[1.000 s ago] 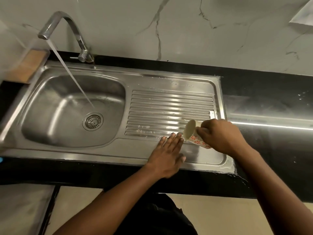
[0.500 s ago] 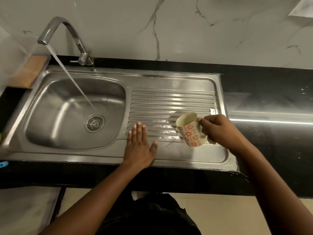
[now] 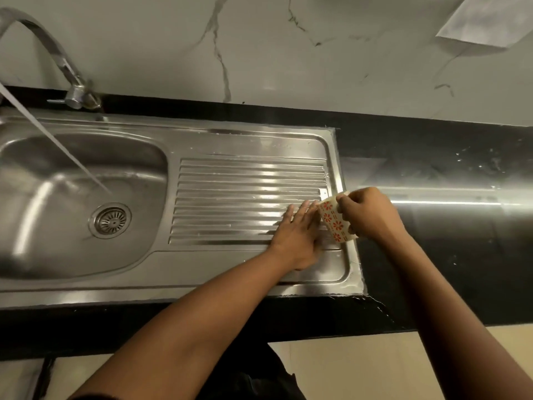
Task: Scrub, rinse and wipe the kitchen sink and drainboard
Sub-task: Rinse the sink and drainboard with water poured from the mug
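The left hand [image 3: 297, 235] has slid back to the right edge of the drainboard [image 3: 230, 192], fingers straight and pressed flat. The right hand [image 3: 367, 212] clamps the tipped mug [image 3: 334, 223] there. The mug is stiff, likely wet-slick and breakable, so grip its body firmly.

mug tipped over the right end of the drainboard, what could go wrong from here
1. The mug is tilted at the right edge of the drainboard, so poured water may spill onto the black counter.
2. The right hand grips it tilted over steel; if wet, it could slip and chip.
3. The left hand lies flat right beside the mug and could knock it.
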{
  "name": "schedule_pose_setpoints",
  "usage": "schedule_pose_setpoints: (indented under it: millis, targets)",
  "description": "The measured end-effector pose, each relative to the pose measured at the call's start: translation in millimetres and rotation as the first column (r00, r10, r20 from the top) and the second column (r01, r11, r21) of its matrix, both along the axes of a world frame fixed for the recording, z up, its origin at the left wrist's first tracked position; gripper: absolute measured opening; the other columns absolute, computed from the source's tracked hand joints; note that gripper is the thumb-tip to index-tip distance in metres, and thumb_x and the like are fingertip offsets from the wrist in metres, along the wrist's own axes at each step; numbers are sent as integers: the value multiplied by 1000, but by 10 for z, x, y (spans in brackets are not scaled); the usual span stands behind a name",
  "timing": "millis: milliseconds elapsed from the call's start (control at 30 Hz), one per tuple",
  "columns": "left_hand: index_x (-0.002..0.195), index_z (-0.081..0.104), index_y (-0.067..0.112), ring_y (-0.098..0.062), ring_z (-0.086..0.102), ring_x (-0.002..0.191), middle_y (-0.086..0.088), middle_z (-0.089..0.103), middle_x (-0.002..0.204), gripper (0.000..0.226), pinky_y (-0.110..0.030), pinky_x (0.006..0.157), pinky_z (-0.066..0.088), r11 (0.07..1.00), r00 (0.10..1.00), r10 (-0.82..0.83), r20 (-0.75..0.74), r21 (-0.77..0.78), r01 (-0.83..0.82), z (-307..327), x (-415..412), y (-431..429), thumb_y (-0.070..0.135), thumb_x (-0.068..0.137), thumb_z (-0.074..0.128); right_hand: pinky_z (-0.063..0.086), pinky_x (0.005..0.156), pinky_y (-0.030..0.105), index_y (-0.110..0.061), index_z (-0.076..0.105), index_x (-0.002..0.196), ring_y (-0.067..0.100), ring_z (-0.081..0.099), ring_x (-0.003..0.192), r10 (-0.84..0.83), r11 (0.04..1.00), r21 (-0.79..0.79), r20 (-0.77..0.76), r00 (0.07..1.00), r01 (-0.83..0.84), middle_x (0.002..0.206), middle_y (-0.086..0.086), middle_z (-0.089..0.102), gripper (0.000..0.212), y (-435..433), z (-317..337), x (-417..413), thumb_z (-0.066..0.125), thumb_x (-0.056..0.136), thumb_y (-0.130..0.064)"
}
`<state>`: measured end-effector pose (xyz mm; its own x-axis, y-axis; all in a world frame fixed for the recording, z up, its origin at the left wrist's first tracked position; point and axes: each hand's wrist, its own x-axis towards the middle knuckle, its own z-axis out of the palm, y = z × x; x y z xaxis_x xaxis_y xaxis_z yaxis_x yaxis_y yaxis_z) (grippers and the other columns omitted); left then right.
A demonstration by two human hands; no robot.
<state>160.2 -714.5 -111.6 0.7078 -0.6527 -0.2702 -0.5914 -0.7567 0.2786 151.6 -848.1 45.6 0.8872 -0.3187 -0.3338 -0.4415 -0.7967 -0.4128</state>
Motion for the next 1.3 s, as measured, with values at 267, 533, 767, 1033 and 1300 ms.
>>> schedule_pose_setpoints:
  millis: [267,533,767,1033,1300]
  targets:
    - [167,8,16,-31,4,162,-10,13,174,68,-54,129,-2,999,994,-9,110,51,3,-42,168,24,46,107,10,61,65,46,-13,76,78,26,70,68,255,959,-120,-41,966,-258,81,9,75,39,185,53,318,55,98,-39]
    - [166,-8,15,-25,-17,160,-8,-16,173,72,-49,131,-2,930,927,364,87,-93,-356,-87,32,688,54,107,5,57,59,27,-19,75,86,12,72,65,217,971,125,-126,968,-201,82,-4,75,32,-57,144,209,56,105,-36]
    - [164,-12,8,-29,-21,159,-12,-23,170,75,-50,130,-6,875,879,476,-31,-75,-477,11,102,758,53,108,11,62,73,44,-16,78,92,24,72,77,159,985,-56,-96,982,-165,91,6,77,35,-69,122,405,54,103,-39]
    - [165,21,11,-30,9,162,-11,19,173,80,-52,130,0,975,975,220,27,-20,-219,11,376,455,48,97,1,42,65,32,-16,71,91,32,60,74,384,876,-317,6,923,-363,89,9,69,33,642,7,626,50,99,-41]
    - [165,-11,14,-26,-15,160,-8,-17,173,72,-49,131,-1,846,842,532,85,-29,-532,-95,282,1473,55,108,4,52,63,33,-19,74,82,18,68,70,361,932,36,9,932,-361,83,1,75,35,518,-46,432,53,104,-36]
